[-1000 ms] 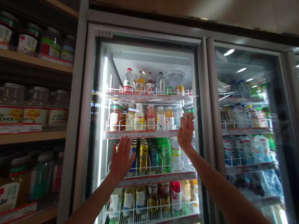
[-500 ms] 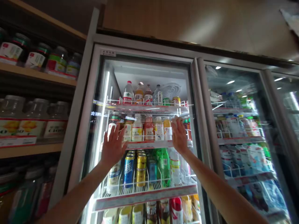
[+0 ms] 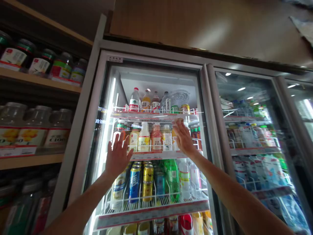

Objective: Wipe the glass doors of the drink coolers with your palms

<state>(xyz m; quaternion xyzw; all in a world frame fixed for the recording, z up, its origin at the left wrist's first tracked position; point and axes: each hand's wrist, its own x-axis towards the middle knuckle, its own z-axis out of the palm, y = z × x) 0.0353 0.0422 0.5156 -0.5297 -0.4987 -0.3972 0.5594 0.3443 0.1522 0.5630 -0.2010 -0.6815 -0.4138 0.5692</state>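
Both hands are raised at the glass door (image 3: 156, 78) of a lit drinks fridge. My left hand (image 3: 118, 155) has its fingers spread near the left side of the pane, with nothing in it. My right hand (image 3: 183, 137) is higher, at the right part of the pane, over the second shelf (image 3: 156, 155). Something pale and crumpled, perhaps a cloth or tissue (image 3: 178, 121), shows at its fingertips. Behind the glass stand a white-capped bottle (image 3: 144, 138), a blue can (image 3: 134, 182), a gold can (image 3: 148, 182) and a green bottle (image 3: 173, 178).
Wooden shelves (image 3: 41, 78) with jars and bottles stand on the left. On the right is another fridge door (image 3: 244, 85) with drinks behind it. The grey door frame (image 3: 214, 130) runs between the doors, and a brown panel (image 3: 195, 26) spans the top.
My right hand has moved left and slightly up across the glass. My left hand stays in nearly the same place. The view has shifted a little, so the shelves appear slightly lower.
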